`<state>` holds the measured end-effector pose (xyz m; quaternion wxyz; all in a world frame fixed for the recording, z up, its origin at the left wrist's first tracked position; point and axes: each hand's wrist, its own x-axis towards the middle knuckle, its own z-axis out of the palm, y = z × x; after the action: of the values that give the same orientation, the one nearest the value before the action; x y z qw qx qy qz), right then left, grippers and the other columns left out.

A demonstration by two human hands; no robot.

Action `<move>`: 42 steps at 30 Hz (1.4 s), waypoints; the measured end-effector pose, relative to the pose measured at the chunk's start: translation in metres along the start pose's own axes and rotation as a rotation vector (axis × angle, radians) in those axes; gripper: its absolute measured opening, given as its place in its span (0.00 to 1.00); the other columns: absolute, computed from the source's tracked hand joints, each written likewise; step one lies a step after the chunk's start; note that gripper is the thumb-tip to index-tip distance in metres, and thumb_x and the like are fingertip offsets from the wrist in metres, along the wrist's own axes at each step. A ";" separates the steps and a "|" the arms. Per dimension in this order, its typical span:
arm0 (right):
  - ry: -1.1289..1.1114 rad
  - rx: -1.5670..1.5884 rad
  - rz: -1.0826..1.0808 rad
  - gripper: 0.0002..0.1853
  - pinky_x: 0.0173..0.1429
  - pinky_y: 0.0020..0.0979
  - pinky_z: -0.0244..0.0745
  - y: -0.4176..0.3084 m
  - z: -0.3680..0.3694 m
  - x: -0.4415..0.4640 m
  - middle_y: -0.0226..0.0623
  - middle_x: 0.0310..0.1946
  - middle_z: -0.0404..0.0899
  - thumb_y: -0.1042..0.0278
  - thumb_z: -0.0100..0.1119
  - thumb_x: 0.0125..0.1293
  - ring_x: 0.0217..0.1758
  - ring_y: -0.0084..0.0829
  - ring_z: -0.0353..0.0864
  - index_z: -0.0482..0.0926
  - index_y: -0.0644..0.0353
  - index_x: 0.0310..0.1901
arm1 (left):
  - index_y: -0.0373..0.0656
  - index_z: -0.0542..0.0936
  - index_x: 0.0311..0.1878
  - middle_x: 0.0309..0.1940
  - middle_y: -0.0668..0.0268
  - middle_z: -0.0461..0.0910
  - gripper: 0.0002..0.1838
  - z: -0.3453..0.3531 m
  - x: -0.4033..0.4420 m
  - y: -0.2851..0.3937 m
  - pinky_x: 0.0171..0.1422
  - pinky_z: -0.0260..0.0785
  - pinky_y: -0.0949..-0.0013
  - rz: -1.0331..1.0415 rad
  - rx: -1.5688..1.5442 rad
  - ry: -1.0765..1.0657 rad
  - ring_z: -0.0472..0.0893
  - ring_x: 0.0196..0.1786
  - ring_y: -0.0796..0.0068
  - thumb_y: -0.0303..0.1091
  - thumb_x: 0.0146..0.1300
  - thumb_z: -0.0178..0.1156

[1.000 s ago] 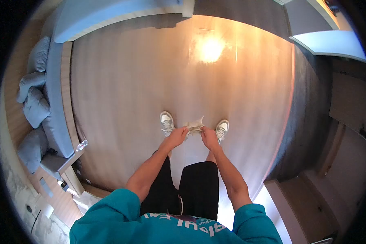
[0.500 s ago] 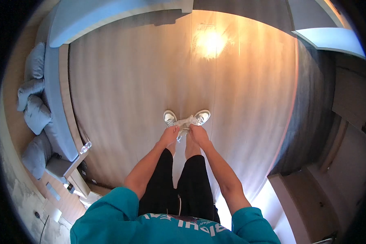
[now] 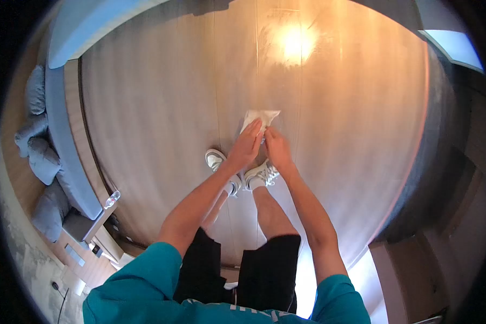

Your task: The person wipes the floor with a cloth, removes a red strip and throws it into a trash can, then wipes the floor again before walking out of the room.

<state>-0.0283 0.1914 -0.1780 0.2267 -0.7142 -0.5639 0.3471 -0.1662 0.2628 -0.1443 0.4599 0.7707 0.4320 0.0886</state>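
A pale, thin, crumpled piece of material, perhaps a bag or cloth [image 3: 270,115], is held out in front of my feet, above the wooden floor. My left hand [image 3: 247,141] lies against its near side with the fingers stretched out and close together. Beside it on the right, my right hand [image 3: 276,147] has its fingers closed at the lower right edge of the material; its fingertips are partly hidden. Both arms reach forward, the hands nearly touching.
My white-and-grey shoes [image 3: 215,160] stand on the wooden floor [image 3: 162,108]. At the left is a grey sofa [image 3: 65,135] with several cushions [image 3: 43,159] and a clear bottle [image 3: 112,199] at its end. Dark brown furniture [image 3: 410,275] stands at the lower right.
Both hands and the pale material have moved forward, away from my body. My left hand has gone from gripping its edge to lying against it with straight fingers. My feet have shifted.
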 end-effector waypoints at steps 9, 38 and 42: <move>-0.113 -0.181 0.056 0.29 0.75 0.43 0.64 0.146 0.141 0.016 0.50 0.73 0.63 0.69 0.54 0.69 0.76 0.49 0.61 0.64 0.61 0.72 | 0.30 0.61 0.73 0.76 0.46 0.58 0.35 0.111 0.058 -0.195 0.81 0.52 0.54 0.279 0.358 -0.397 0.60 0.76 0.46 0.44 0.72 0.55; -0.027 -0.318 -0.115 0.32 0.81 0.55 0.44 0.259 0.056 0.117 0.57 0.77 0.50 0.58 0.54 0.71 0.81 0.54 0.49 0.63 0.58 0.74 | 0.36 0.60 0.75 0.78 0.50 0.54 0.38 0.153 0.212 -0.181 0.84 0.40 0.51 0.473 0.395 -0.233 0.54 0.79 0.50 0.53 0.71 0.51; 0.053 -0.511 -0.086 0.32 0.80 0.61 0.41 0.262 0.048 0.119 0.54 0.78 0.51 0.56 0.54 0.71 0.82 0.52 0.48 0.63 0.55 0.74 | 0.39 0.57 0.78 0.80 0.53 0.49 0.37 0.174 0.215 -0.178 0.84 0.39 0.50 0.417 0.422 -0.248 0.52 0.80 0.48 0.51 0.73 0.50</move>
<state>0.1202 0.2347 -0.4257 0.0681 -0.7324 -0.6572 0.1645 -0.0463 0.3500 -0.4380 0.3112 0.9258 0.2145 -0.0051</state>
